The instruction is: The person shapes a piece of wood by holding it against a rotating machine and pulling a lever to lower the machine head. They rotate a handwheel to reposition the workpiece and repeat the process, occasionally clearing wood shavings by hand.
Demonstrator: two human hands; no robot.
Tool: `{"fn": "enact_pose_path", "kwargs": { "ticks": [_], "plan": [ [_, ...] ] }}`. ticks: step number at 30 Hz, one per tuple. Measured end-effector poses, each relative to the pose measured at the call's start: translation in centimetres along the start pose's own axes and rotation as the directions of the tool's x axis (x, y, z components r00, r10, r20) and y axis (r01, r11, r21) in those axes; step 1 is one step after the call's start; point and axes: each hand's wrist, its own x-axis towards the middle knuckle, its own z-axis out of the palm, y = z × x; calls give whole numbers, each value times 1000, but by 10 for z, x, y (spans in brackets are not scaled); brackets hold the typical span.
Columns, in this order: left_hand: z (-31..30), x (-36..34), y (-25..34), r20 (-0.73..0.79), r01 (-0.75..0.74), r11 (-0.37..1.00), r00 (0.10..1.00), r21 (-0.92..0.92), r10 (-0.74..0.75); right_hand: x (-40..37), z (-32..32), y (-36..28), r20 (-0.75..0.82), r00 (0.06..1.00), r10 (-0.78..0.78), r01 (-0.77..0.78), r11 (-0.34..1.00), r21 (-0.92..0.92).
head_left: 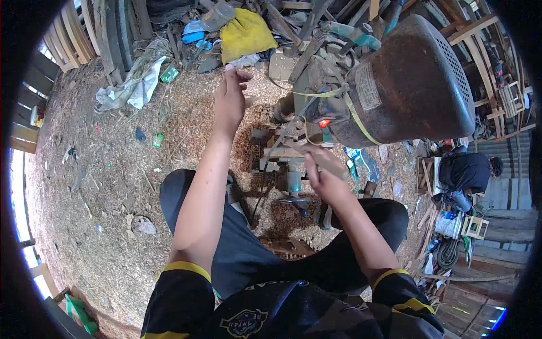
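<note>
My left hand (pixel 230 104) is raised over the shavings-covered floor, left of the machine. Its fingers are apart and hold nothing that I can see. My right hand (pixel 332 186) is closed on a flat piece of wood (pixel 327 161), which is smeared by motion, just below the machine's glowing red light (pixel 324 123). A large rusty machine housing (pixel 406 85) with a yellow-green strap (pixel 358 118) around it looms above that hand. Low between my knees are a wooden work rest (pixel 282 152) and a handwheel (pixel 294 200).
A yellow sack (pixel 245 37) lies ahead among scrap wood. A dirty white cloth (pixel 148 85) is on the floor to the left. At the far right another person (pixel 466 172) bends over wooden frames. A coiled hose (pixel 447 254) lies below them.
</note>
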Motion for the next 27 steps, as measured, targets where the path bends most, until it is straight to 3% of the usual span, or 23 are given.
{"fn": "enact_pose_path", "kwargs": {
  "ticks": [5,9,13,16,19,22,24,25,27],
  "plan": [
    [-4,-7,6,-21,25,1000,999,12,-24,1,13,9,-29,999,-39,40,998,54],
    [-8,-5,9,-9,-26,1000,1000,-17,26,2,-6,1,14,990,141,-141,990,16],
    [-4,-12,17,-22,-42,999,999,-16,41,-2,5,12,19,997,79,-80,991,111],
    [-1,-16,23,-45,-27,999,999,-24,26,-2,-5,6,88,970,228,-238,965,114],
    [-1,-14,19,-30,-89,995,996,44,90,-6,4,13,-33,999,22,-20,998,57],
    [-3,-15,18,-16,-118,971,992,208,124,-8,0,14,8,983,184,-182,963,199],
    [-1,-24,24,-12,-102,932,993,349,113,-6,2,21,-13,992,124,-122,989,86],
    [4,-36,37,-30,2,951,1000,309,7,-6,3,23,-21,995,94,-93,995,28],
    [5,-39,31,-5,-38,968,999,249,40,-9,4,19,-28,996,89,-84,985,148]
  ]
}}
